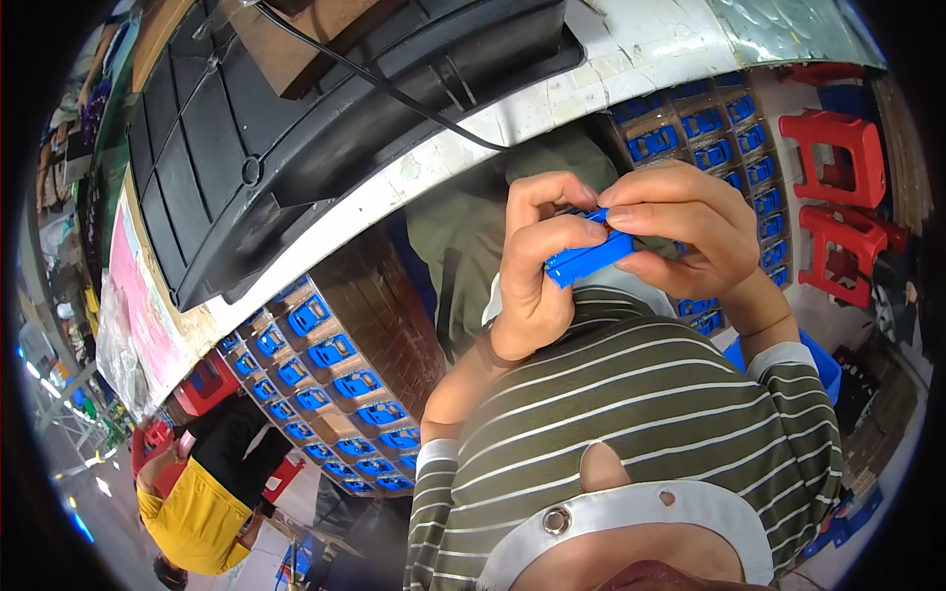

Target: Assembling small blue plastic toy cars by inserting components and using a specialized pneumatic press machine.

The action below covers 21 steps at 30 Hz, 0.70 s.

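Note:
A small blue plastic toy car body (589,261) is held up in front of my striped shirt, tilted. My left hand (542,251) is closed around its left end, thumb and index finger pressing near the top. My right hand (690,219) pinches the upper right corner with thumb and fingers together. Between the fingertips, a small dark spot shows on the part; what it is cannot be made out.
Trays of blue toy car parts (330,351) stand to my left, with more blue parts (711,155) on the right. A white worktable edge (384,202) carries a large black plastic tray (207,148). Red stools (838,158) stand far right. A person in yellow (209,497) sits at left.

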{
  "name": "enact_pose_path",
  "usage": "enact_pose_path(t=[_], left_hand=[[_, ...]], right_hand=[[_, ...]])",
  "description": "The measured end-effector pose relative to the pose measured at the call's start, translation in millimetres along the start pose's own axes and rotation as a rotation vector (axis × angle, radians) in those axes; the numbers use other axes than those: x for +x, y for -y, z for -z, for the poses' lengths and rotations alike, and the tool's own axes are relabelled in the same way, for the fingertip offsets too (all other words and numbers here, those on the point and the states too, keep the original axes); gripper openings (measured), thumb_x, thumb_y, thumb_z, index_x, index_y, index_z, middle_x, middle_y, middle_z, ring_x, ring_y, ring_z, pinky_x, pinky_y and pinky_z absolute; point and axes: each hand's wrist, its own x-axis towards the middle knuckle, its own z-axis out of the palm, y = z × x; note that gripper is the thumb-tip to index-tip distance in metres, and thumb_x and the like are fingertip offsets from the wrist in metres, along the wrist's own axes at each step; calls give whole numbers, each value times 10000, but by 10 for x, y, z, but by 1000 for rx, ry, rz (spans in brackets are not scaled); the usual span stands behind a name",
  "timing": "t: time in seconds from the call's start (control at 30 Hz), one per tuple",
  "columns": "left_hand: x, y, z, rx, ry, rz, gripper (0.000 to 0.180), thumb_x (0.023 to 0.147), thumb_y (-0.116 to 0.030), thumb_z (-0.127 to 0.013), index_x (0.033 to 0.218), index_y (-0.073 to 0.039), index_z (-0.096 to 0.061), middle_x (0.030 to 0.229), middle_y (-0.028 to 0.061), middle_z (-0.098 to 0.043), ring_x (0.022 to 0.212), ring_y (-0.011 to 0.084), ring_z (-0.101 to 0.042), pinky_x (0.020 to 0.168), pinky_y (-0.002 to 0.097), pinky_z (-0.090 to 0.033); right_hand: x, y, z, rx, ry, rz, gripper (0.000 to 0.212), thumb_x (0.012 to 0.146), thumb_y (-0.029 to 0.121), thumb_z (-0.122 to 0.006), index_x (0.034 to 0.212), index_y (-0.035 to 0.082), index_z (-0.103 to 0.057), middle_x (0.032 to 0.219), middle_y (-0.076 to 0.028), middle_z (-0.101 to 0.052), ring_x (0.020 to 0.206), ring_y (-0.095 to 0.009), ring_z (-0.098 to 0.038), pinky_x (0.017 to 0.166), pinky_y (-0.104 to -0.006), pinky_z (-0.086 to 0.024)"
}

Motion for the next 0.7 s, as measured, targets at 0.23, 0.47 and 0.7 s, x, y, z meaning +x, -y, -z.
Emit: enact_pose_path(t=[0.23,0.47,0.7], left_hand=[[10,-14,-33,-23,-20,39,228,854,2,-460,1052,-93,-520,1057,162,-442,917,224,-483,790,322,-414],[2,10,-8,16,-14,6,230,852,6,-458,1053,-87,-519,1057,162,-448,913,231,-489,787,327,-415],[0,-1,17,6,10,23,208,863,-27,-455,1052,-88,-514,1048,160,-444,922,234,-487,797,329,-414]], right_hand=[[-11,-67,19,19,2,42,326,662,125,-769,944,46,-625,909,-110,-645,743,-243,-631,599,-285,-504],[10,-39,24,-93,48,86,278,699,163,-747,910,31,-624,888,-135,-636,735,-253,-635,603,-302,-515],[49,-52,51,115,69,-41,323,642,132,-776,922,54,-635,876,-95,-637,759,-233,-623,642,-292,-498]])
